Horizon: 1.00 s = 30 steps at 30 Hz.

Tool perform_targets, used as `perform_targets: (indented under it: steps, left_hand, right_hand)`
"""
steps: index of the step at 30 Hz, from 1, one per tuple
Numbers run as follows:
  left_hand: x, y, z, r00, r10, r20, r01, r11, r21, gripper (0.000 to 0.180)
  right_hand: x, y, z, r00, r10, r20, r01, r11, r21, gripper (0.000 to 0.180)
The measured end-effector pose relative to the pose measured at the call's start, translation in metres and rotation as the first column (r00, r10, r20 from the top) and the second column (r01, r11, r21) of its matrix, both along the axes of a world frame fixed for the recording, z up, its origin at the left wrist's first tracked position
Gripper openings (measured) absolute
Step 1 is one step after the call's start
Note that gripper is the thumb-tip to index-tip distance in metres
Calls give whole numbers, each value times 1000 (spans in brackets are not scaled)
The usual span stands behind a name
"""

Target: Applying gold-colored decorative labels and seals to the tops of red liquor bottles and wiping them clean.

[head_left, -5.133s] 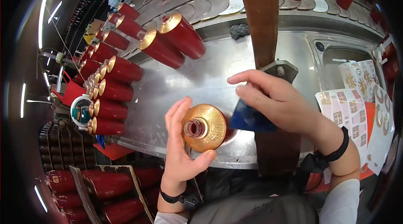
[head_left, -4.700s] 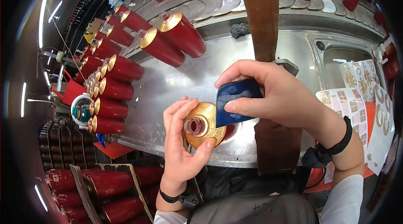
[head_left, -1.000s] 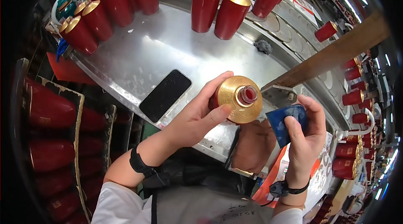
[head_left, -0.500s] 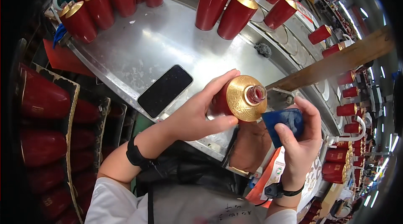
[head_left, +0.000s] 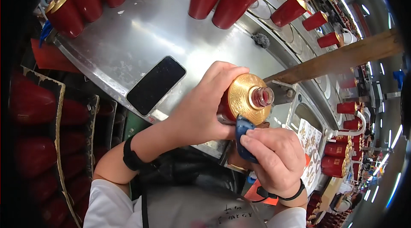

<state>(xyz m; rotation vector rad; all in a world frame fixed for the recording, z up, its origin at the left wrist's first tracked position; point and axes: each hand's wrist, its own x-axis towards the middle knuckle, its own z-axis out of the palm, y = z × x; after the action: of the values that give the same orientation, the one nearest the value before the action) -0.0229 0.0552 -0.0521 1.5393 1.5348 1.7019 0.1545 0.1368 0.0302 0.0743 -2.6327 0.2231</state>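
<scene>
My left hand [head_left: 199, 108] is wrapped round a dark red bottle with an embossed gold shoulder [head_left: 243, 93] and an uncapped clear glass neck. The bottle is tilted, its mouth toward the right. Between the thumb and fingers of my right hand [head_left: 278, 155] is a flat blue scraper [head_left: 245, 140]. Its upper tip touches the lower rim of the gold shoulder, near my left thumb. The fingers of my left hand hide much of the red body.
A black phone [head_left: 156, 84] lies on the metal table [head_left: 107, 48]. Red bottles [head_left: 233, 5] stand along the far side and far left. A dark scouring pad [head_left: 260, 40] lies by the conveyor. A wooden bar [head_left: 338, 59] slants across the right. Racks of red bottles [head_left: 32, 104] fill the left.
My right hand has moved left and turned, bringing the blue scraper from beside the bottle onto its gold rim. My left hand still holds the bottle. The whole view has shifted slightly.
</scene>
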Motion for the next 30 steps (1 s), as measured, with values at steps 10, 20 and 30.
perform_targets:
  steps: [10, 20, 30]
  left_hand:
    - [-1, -2, -4, 999, 26, -31, -27, 999, -32, 89]
    - [4, -1, -4, 998, 60, -17, -61, 997, -45, 87]
    - [15, -1, -11, 977, 164, -135, -167, 986, -10, 87]
  right_hand:
    - [0, 7, 7, 997, 55, 62, -54, 998, -18, 33]
    - [-1, 0, 9, 997, 12, 78, -4, 995, -101, 33]
    - [0, -11, 0, 998, 2, 62, 3, 997, -79, 37]
